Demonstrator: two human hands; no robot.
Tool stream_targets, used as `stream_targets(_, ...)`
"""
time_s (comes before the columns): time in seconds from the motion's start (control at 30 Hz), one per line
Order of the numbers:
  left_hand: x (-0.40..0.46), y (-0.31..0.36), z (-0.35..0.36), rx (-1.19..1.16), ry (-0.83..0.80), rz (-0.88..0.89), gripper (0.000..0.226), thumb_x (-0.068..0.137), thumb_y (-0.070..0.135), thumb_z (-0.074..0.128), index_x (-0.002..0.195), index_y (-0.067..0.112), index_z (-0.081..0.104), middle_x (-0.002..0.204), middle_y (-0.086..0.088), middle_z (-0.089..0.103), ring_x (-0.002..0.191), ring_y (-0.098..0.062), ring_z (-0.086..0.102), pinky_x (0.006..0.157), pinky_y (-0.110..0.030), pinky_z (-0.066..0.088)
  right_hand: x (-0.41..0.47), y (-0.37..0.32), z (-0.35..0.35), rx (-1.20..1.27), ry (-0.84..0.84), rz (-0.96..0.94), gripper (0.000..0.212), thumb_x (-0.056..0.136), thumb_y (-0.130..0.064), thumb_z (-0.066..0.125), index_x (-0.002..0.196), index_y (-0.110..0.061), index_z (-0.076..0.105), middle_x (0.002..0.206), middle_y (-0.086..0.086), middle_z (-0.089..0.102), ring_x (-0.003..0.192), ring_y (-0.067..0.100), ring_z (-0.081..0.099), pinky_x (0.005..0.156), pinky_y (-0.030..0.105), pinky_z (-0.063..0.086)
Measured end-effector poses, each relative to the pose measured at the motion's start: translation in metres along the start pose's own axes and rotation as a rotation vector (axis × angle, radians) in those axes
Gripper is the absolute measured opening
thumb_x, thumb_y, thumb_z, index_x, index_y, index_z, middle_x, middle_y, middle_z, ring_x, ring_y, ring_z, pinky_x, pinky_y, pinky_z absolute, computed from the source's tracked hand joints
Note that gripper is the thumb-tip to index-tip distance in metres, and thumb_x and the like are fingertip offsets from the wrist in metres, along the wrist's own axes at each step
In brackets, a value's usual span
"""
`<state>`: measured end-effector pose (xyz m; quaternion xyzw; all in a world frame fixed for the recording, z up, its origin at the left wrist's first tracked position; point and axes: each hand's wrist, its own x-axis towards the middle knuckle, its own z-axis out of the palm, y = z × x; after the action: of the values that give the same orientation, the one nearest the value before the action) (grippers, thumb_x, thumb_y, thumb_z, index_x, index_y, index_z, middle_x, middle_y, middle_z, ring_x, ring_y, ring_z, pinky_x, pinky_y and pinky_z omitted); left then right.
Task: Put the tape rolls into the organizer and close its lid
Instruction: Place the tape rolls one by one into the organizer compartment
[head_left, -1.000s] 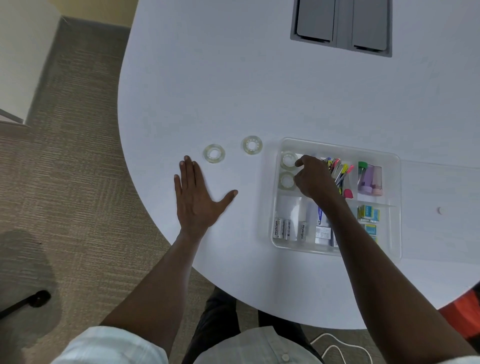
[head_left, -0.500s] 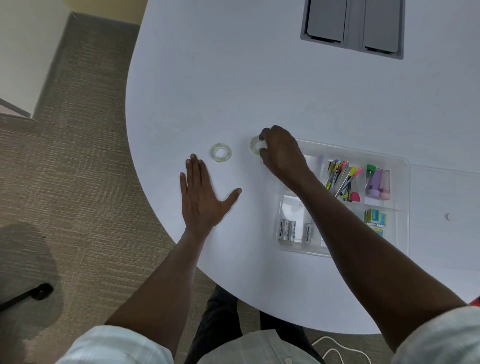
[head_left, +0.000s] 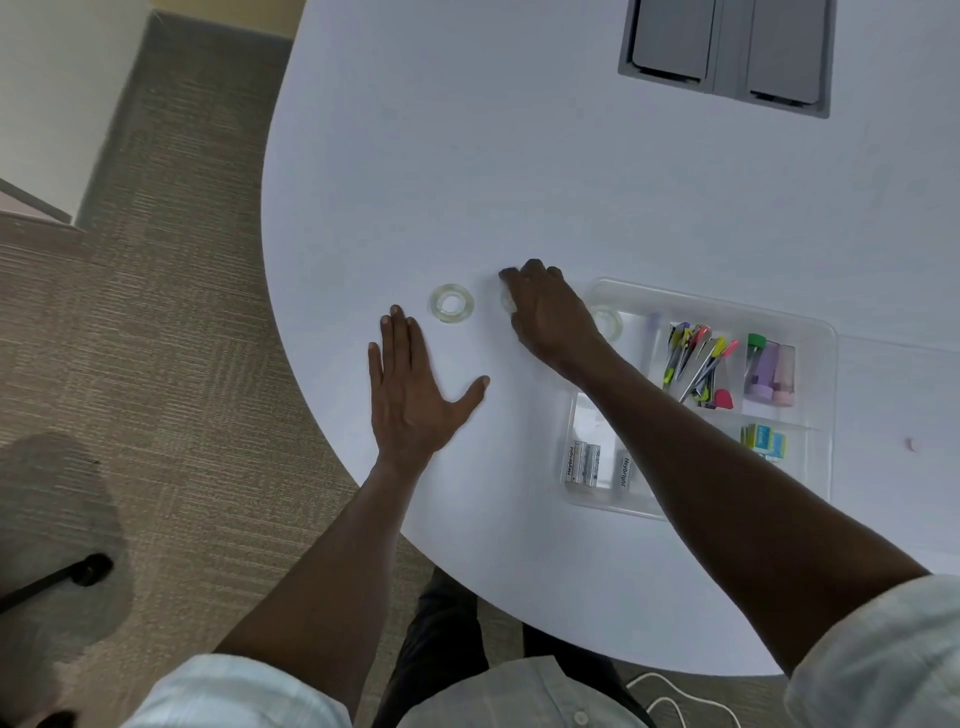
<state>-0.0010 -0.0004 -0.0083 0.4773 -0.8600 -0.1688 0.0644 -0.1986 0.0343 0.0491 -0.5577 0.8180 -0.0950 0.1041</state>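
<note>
A clear tape roll (head_left: 451, 303) lies flat on the white table (head_left: 519, 156), just beyond my left hand's fingertips. My left hand (head_left: 410, 384) rests flat on the table, fingers spread, holding nothing. My right hand (head_left: 545, 312) covers a second tape roll (head_left: 506, 300) left of the clear organizer (head_left: 818, 415), with its fingers curled around it; only the roll's edge shows. One more tape roll (head_left: 609, 319) sits in the organizer's far left compartment, partly behind my wrist. The organizer's clear lid (head_left: 898, 415) lies open to the right.
The organizer also holds pens (head_left: 696, 364), small bottles (head_left: 769, 369), batteries (head_left: 584, 462) and small boxes (head_left: 763, 439). A grey cable hatch (head_left: 724, 52) is set into the table at the back. The rounded table edge curves close by my left hand. Carpet lies on the left.
My right hand left the organizer's tape compartment, moved left to the nearer loose roll and has closed further over it. My left hand stayed flat on the table.
</note>
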Motion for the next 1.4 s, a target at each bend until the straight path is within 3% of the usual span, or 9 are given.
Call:
stream_targets(0.1, 0.000, 0.000, 0.000, 0.002, 0.010, 0.002, 0.116, 0.082, 0.081, 0.049, 0.158, -0.001, 0.018, 0.169, -0.018, 0.012, 0.159, -0.027, 0.007, 0.128, -0.048, 0.016, -0.004, -0.003, -0.019, 0.176, 0.164, 0.063, 0.050, 0.079, -0.008, 0.059, 0.127, 0.001, 0.050, 0.115, 0.021, 0.056, 0.099, 0.038, 0.055, 0.084, 0.045, 0.050)
stream_targets(0.17, 0.000, 0.000, 0.000, 0.003, 0.011, 0.004, 0.116, 0.082, 0.081, 0.049, 0.158, -0.002, 0.018, 0.169, -0.018, 0.012, 0.159, -0.027, 0.008, 0.128, -0.049, 0.016, -0.010, -0.003, -0.038, 0.308, 0.313, 0.184, 0.050, 0.077, -0.010, 0.063, 0.125, 0.000, 0.053, 0.118, 0.018, 0.057, 0.107, 0.034, 0.055, 0.094, 0.035, 0.044)
stream_targets(0.23, 0.000, 0.000, 0.000, -0.003, 0.007, 0.004, 0.117, 0.082, 0.081, 0.050, 0.158, -0.002, 0.018, 0.169, -0.018, 0.012, 0.159, -0.027, 0.007, 0.128, -0.049, 0.016, -0.021, 0.002, -0.055, 0.399, 0.427, 0.313, 0.050, 0.073, -0.009, 0.067, 0.122, -0.004, 0.056, 0.117, 0.014, 0.057, 0.108, 0.026, 0.055, 0.094, 0.023, 0.039)
stream_targets(0.33, 0.000, 0.000, 0.000, -0.003, -0.001, 0.000, 0.117, 0.082, 0.081, 0.050, 0.158, -0.002, 0.018, 0.169, -0.018, 0.010, 0.159, -0.027, 0.006, 0.128, -0.049, 0.016, -0.045, 0.020, -0.071, 0.424, 0.408, 0.490, 0.053, 0.073, -0.014, 0.068, 0.124, -0.012, 0.056, 0.115, 0.012, 0.057, 0.106, 0.024, 0.055, 0.089, 0.024, 0.042)
stream_targets(0.43, 0.000, 0.000, 0.000, -0.002, -0.015, -0.001, 0.117, 0.082, 0.082, 0.049, 0.158, -0.001, 0.016, 0.170, -0.017, 0.009, 0.159, -0.026, 0.005, 0.129, -0.048, 0.014, -0.064, 0.038, -0.072, 0.329, 0.326, 0.624, 0.053, 0.075, -0.018, 0.070, 0.125, -0.011, 0.054, 0.117, 0.012, 0.059, 0.108, 0.025, 0.054, 0.081, 0.016, 0.028)
stream_targets(0.5, 0.000, 0.000, -0.001, 0.000, -0.027, -0.004, 0.117, 0.082, 0.081, 0.049, 0.158, -0.001, 0.015, 0.170, -0.017, 0.008, 0.159, -0.026, 0.004, 0.129, -0.048, 0.013, -0.072, 0.044, -0.069, 0.305, 0.260, 0.672, 0.054, 0.075, -0.020, 0.071, 0.125, -0.007, 0.054, 0.118, 0.014, 0.059, 0.111, 0.027, 0.054, 0.086, 0.023, 0.032)
stream_targets(0.7, 0.000, 0.000, -0.003, -0.002, -0.051, -0.010, 0.118, 0.082, 0.082, 0.048, 0.159, 0.000, 0.013, 0.170, -0.015, 0.006, 0.159, -0.026, 0.002, 0.129, -0.048, 0.011, -0.074, 0.044, -0.047, 0.242, 0.093, 0.620, 0.056, 0.078, -0.017, 0.073, 0.127, 0.000, 0.054, 0.123, 0.021, 0.056, 0.115, 0.034, 0.054, 0.096, 0.035, 0.041)
stream_targets(1.03, 0.000, 0.002, -0.003, 0.008, -0.034, -0.009, 0.117, 0.082, 0.081, 0.051, 0.158, 0.000, 0.016, 0.170, -0.016, 0.008, 0.159, -0.027, 0.005, 0.129, -0.048, 0.014, -0.066, 0.044, -0.026, 0.243, 0.099, 0.566, 0.044, 0.078, -0.006, 0.067, 0.119, 0.005, 0.054, 0.113, 0.025, 0.054, 0.103, 0.040, 0.053, 0.087, 0.043, 0.045)
stream_targets(1.4, 0.000, 0.002, -0.002, 0.015, -0.017, -0.006, 0.116, 0.082, 0.080, 0.051, 0.158, -0.001, 0.018, 0.169, -0.017, 0.010, 0.159, -0.027, 0.007, 0.129, -0.048, 0.014, -0.069, 0.044, -0.023, 0.309, 0.123, 0.566, 0.053, 0.084, -0.012, 0.068, 0.131, 0.000, 0.047, 0.121, 0.021, 0.059, 0.116, 0.035, 0.053, 0.094, 0.034, 0.039)
